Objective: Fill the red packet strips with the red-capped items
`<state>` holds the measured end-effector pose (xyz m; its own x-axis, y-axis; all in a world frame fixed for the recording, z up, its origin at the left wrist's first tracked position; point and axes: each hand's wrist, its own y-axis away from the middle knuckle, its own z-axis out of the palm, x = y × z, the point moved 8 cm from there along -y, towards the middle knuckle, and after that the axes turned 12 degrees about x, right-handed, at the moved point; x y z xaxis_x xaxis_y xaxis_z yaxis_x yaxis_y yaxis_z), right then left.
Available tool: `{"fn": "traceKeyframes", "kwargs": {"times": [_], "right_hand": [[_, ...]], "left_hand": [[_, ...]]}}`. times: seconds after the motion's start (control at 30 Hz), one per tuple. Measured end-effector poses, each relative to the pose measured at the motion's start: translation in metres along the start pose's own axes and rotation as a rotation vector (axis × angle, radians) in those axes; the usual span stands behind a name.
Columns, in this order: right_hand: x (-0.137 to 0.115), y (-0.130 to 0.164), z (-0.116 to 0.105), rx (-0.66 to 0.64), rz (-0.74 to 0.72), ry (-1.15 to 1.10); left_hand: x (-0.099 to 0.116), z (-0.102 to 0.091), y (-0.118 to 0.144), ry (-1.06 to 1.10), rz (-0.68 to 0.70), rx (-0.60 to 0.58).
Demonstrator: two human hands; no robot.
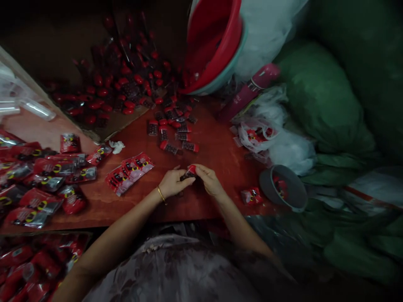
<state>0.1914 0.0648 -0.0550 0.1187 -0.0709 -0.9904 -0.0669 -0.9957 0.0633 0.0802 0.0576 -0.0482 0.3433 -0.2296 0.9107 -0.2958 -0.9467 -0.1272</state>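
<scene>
Over the red tabletop (201,205), a small dark see-through bottle with a red cap (189,172) is held between my two hands. My left hand (173,181), with a gold bracelet (161,195) at the wrist, grips its lower part. The fingers of my right hand (208,179) are closed at its capped end. Several similar red-capped bottles (168,147) lie just beyond the hands. To the left is a flat stack of red printed sleeves (129,172). One red printed packet (251,195) lies to the right.
A cardboard box (74,126) on its side spills red-capped bottles. Filled red packets (40,205) pile up at left. A tilted red basin (231,46), pink flask (242,94), plastic bags (286,147) and grey bowl (299,193) stand right, beside green sacks (327,100).
</scene>
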Motion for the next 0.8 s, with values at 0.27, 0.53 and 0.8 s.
{"fn": "traceKeyframes", "kwargs": {"times": [0.27, 0.53, 0.8], "right_hand": [[-0.002, -0.021, -0.018, 0.166, -0.317, 0.488], [-0.043, 0.012, -0.003, 0.357, -0.773, 0.744], [-0.059, 0.020, 0.080, 0.050, -0.819, 0.773]], "left_hand": [[0.021, -0.091, 0.050, -0.543, 0.111, 0.434], [-0.036, -0.160, 0.099, -1.018, -0.093, 0.430], [-0.030, -0.124, 0.066, -1.034, -0.095, 0.465]]}}
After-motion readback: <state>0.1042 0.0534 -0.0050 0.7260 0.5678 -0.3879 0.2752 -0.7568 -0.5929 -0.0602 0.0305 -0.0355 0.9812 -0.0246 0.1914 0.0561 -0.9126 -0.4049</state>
